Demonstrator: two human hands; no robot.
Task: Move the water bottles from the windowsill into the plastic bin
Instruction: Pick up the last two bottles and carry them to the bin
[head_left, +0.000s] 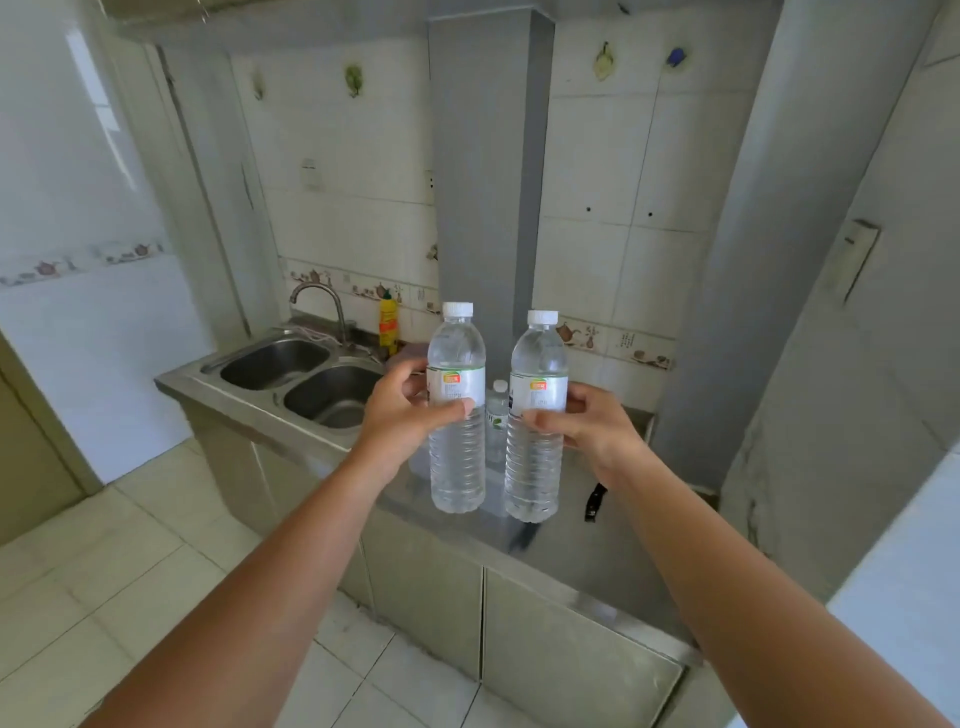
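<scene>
Clear plastic, two bottles mid-carry: left hand (400, 410) wrapped around left bottle (457, 415), right hand (587, 423) around right bottle (537, 421), upright above steel tabletop (597, 551). Third bottle (497, 415) behind. Bin, windowsill not visible.

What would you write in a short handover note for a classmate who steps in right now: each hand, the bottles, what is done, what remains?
Left hand: fingers wrapped round the label of the left water bottle, upright, cap on.
Right hand: holds the right water bottle likewise.
Both bottles are in the air above the steel counter, beside the double sink.
A smaller bottle stands on the counter behind them.
No plastic bin or windowsill in view.
Done: two bottles picked up. Left: find the bin, put them in.
</scene>
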